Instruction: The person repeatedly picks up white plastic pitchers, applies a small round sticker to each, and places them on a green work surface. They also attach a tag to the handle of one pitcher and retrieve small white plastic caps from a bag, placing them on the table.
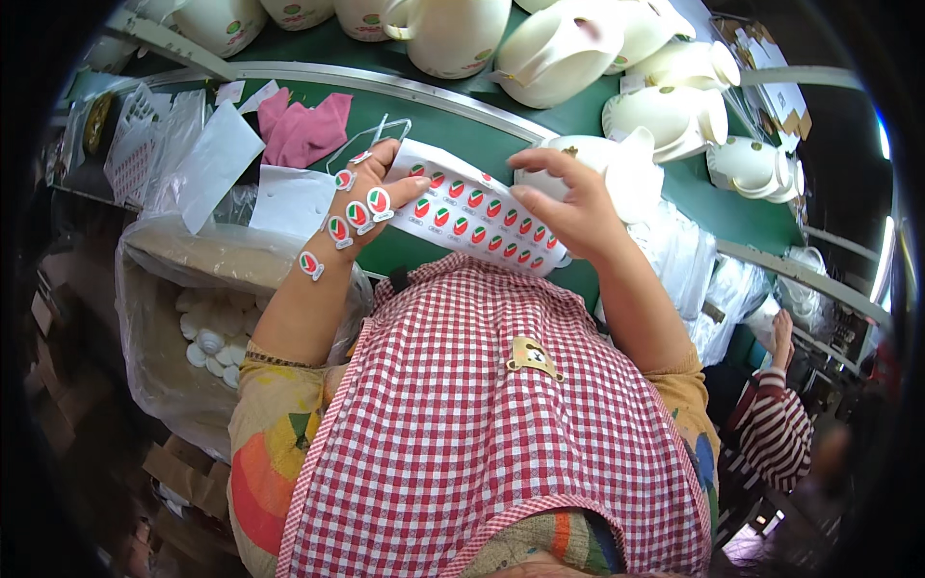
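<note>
Here's the long green-topped desk [453, 130], a silver metal rail [308, 70] curving across it; beyond that rail, rounded cream-coloured jugs [448, 39] crowd the far side, several tipped over toward the right; over on the left, a crumpled pink cloth [303, 128], with white rectangular papers [289, 200] just beside it; and at right, clear crinkled plastic wrapping [674, 255] bunches near the edge.
</note>
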The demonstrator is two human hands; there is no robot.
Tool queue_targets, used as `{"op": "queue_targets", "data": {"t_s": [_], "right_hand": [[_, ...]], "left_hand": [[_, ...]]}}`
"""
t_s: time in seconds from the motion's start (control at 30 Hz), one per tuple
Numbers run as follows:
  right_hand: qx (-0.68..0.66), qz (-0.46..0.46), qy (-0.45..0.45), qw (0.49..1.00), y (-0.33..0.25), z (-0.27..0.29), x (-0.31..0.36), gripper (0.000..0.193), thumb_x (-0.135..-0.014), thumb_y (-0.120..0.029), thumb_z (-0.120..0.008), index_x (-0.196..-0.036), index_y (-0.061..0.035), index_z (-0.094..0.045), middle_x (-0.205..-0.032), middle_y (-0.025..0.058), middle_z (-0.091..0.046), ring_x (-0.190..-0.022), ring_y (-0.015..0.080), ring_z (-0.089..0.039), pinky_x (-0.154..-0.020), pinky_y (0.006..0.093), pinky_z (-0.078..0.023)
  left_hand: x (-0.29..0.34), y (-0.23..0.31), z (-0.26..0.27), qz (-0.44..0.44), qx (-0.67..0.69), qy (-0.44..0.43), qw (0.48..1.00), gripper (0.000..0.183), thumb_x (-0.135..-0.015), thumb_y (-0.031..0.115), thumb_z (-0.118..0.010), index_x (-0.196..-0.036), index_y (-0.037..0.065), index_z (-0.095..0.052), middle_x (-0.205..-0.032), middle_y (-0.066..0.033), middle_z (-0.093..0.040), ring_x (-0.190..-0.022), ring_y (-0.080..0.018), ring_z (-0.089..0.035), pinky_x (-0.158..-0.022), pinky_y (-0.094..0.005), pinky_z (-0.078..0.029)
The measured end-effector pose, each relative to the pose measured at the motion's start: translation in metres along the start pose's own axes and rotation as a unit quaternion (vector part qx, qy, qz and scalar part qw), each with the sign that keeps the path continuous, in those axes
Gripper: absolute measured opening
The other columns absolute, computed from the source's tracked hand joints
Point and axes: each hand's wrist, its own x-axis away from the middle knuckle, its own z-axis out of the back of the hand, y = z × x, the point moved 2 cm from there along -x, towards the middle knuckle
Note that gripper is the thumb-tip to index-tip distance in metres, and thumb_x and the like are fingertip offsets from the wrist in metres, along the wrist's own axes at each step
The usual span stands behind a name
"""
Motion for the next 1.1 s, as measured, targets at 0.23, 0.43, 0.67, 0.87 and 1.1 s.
{"op": "queue_targets", "data": {"t_s": [0.23, 0.43, 0.67, 0.87, 1.1], "right_hand": [[-0.073, -0.086, -0.063, 0.992, 0.003, -0.015, 0.006, 0.035, -0.075, -0.024, -0.07, -0.103, -0.0037, -0.065, -0.092, 0.0109, -0.067, -0.084, 0.0206, -0.064, -0.073, 0.032, -0.05], [-0.005, -0.052, -0.045, 0.998, 0.0, -0.012, 0.01, 0.029, -0.075, -0.022, -0.07, -0.097, -0.0046, -0.068, -0.087, 0.0117, -0.067, -0.076, 0.0201, -0.064, -0.067, 0.0303, -0.05], [-0.059, -0.083, -0.046, 0.994, 0.001, -0.01, 0.008, 0.024, -0.076, -0.017, -0.064, -0.095, -0.0017, -0.068, -0.084, 0.0102, -0.067, -0.073, 0.0173, -0.064, -0.067, 0.029, -0.05], [-0.183, -0.144, -0.054, 0.971, 0.015, -0.012, 0.007, 0.022, -0.079, -0.012, -0.061, -0.096, 0.0006, -0.066, -0.082, 0.008, -0.066, -0.074, 0.0133, -0.061, -0.068, 0.0265, -0.049], [-0.073, -0.021, -0.026, 0.997, 0.012, -0.015, 0.01, 0.021, -0.079, -0.012, -0.062, -0.097, -0.0019, -0.067, -0.082, 0.0068, -0.066, -0.074, 0.0128, -0.061, -0.069, 0.0252, -0.048]], "left_hand": [[0.002, 0.011, -0.011, 0.002, -0.088, -0.03, 0.996, 0.036, -0.074, 0.011, -0.068, -0.107, 0.002, -0.058, -0.095, -0.0126, -0.066, -0.082, -0.0173, -0.065, -0.072, -0.0305, -0.055], [0.003, 0.01, -0.014, -0.022, -0.101, -0.033, 0.994, 0.034, -0.075, 0.01, -0.068, -0.106, 0.002, -0.058, -0.095, -0.0123, -0.066, -0.081, -0.0175, -0.066, -0.072, -0.0299, -0.055], [0.005, 0.015, -0.016, -0.029, -0.116, -0.041, 0.992, 0.033, -0.075, 0.011, -0.068, -0.106, 0.002, -0.058, -0.095, -0.0121, -0.066, -0.083, -0.0173, -0.066, -0.073, -0.0303, -0.054], [0.003, 0.012, -0.014, -0.025, -0.115, -0.041, 0.992, 0.033, -0.075, 0.011, -0.068, -0.105, 0.002, -0.058, -0.095, -0.0119, -0.066, -0.083, -0.017, -0.065, -0.074, -0.0303, -0.054], [0.003, 0.014, -0.011, -0.019, -0.117, -0.028, 0.993, 0.033, -0.074, 0.011, -0.068, -0.105, 0.002, -0.058, -0.094, -0.0116, -0.066, -0.081, -0.0163, -0.065, -0.072, -0.0293, -0.054]]}}
